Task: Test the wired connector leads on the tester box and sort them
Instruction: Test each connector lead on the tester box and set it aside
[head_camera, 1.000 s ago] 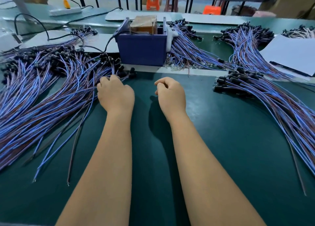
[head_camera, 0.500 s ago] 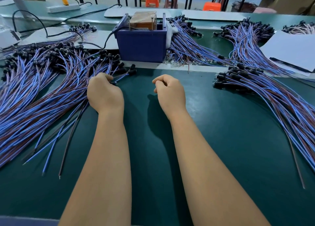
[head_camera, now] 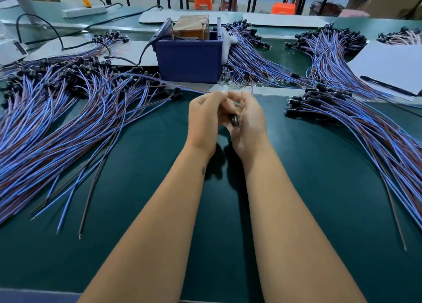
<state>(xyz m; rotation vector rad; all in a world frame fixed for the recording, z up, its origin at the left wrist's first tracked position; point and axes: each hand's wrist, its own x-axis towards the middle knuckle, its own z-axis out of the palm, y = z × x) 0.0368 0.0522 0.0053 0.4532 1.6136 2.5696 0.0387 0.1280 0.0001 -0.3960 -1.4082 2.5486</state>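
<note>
Here my fingers (head_camera: 222,97) are curled in and pressed together, both hands meeting above the table (head_camera: 308,177). My left hand (head_camera: 204,117) and right hand (head_camera: 249,122) pinch 1 wired lead between them; its black connector (head_camera: 234,119) shows in the gap between my palms, and its blue wire (head_camera: 159,79) trails away to the left over the untested pile (head_camera: 68,119). The tester box (head_camera: 189,58), a blue bin with a wrapped block inside, stands just beyond my knuckles. A second heap of leads (head_camera: 365,129) fans out on my right, likely the sorted side.

I reckon the step is readying this lead for the tester. To do it well, I should hold the connector firmly, keep the wire from snagging neighbouring leads, and bring its bare ends squarely onto the box's contacts.
</note>
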